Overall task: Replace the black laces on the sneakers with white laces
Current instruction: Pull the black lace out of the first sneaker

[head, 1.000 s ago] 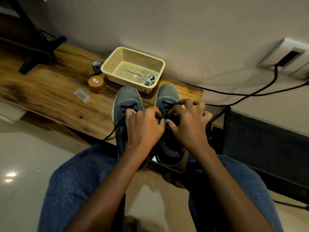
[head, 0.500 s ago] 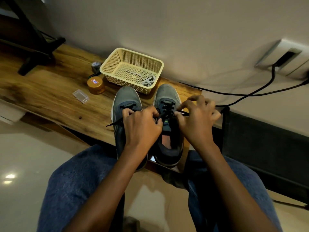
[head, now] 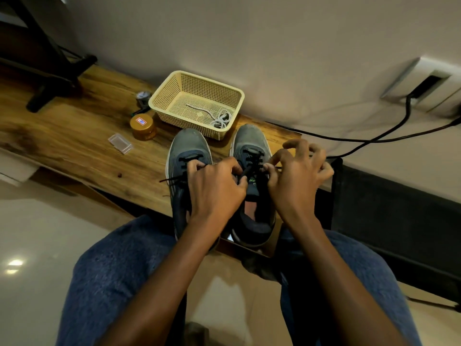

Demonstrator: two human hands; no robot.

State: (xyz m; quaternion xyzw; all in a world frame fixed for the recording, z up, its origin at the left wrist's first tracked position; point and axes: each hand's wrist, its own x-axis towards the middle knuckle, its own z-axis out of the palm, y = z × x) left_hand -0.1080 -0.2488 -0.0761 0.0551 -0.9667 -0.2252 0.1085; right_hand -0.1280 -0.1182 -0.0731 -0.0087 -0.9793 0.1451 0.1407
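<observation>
Two grey sneakers (head: 252,146) sit side by side at the near edge of the wooden table (head: 74,146). Left hand (head: 214,193) and right hand (head: 296,176) each pinch the black lace (head: 252,163) of the right sneaker. White laces (head: 219,119) lie in the cream plastic mesh basket (head: 164,96), just beyond the toes.

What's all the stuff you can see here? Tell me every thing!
sneakers: 2, grey-blue, side by side at the table's near edge
black laces: in both sneakers, partly undone
white laces: a bundle, in the basket
basket: 1, cream mesh, behind the sneakers
table: 1, brown wood
jar: 1, amber with gold lid, left of basket
clear case: 1, near the jar
cables: black, running to a wall socket
legs: 2, in blue jeans
left hand: pinches a black lace
right hand: pulls a black lace
</observation>
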